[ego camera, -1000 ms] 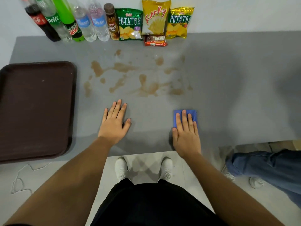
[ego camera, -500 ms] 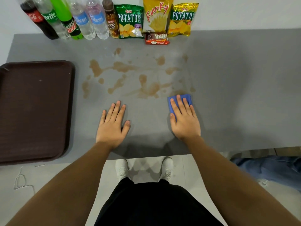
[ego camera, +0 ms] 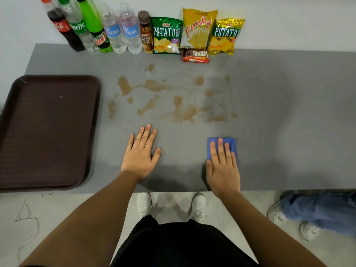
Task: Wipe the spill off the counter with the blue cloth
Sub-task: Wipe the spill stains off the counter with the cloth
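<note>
A brown spill (ego camera: 181, 112) lies in splotches and streaks across the middle of the grey counter (ego camera: 289, 116). The folded blue cloth (ego camera: 232, 144) sits near the counter's front edge, below the spill's right end. My right hand (ego camera: 223, 168) presses flat on the cloth and covers most of it; only its far and right edges show. My left hand (ego camera: 140, 153) rests flat on the counter with fingers spread, holding nothing, just below the spill's middle.
A dark brown tray (ego camera: 48, 130) lies at the left. Several drink bottles (ego camera: 113, 31) and snack bags (ego camera: 198, 29) line the back wall, with a small red packet (ego camera: 195, 55) in front. Another person's jeans leg and shoes (ego camera: 316, 212) are at the lower right.
My right hand pushed the cloth forward to the spill's right edge, then drew it back toward the front edge. The brown marks at the spill's right end look fainter. The left hand stayed put.
</note>
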The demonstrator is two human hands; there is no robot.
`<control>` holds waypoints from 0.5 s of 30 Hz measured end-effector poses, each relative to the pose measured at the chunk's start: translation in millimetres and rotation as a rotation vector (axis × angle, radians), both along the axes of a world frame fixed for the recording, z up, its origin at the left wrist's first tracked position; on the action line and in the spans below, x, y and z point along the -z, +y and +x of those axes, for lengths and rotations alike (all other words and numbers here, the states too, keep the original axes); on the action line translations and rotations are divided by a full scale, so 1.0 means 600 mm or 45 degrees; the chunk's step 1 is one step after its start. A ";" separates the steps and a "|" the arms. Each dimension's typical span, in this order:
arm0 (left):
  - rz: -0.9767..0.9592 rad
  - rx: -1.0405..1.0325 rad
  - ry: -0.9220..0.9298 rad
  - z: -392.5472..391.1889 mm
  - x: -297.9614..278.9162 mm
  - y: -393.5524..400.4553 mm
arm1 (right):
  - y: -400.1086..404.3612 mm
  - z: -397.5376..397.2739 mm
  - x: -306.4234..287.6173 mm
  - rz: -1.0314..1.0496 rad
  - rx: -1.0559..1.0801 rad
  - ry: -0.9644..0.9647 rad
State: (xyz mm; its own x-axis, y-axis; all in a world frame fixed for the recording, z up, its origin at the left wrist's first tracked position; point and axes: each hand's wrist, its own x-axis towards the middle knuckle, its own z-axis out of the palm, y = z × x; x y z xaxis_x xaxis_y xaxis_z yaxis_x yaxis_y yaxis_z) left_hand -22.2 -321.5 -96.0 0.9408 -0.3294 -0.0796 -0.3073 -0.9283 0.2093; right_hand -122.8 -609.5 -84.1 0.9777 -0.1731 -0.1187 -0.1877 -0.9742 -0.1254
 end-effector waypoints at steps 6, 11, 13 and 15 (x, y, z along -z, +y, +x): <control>0.006 -0.019 -0.032 0.003 0.012 0.000 | 0.051 0.065 -0.003 0.052 -0.282 -0.053; 0.034 -0.008 -0.053 0.002 0.015 0.001 | 0.034 0.150 -0.006 0.104 -0.244 -0.121; 0.037 -0.004 -0.059 0.001 0.014 0.003 | 0.015 0.180 -0.008 0.096 -0.188 -0.122; 0.035 -0.001 -0.059 0.001 0.013 0.004 | -0.009 0.199 -0.009 0.075 -0.121 -0.110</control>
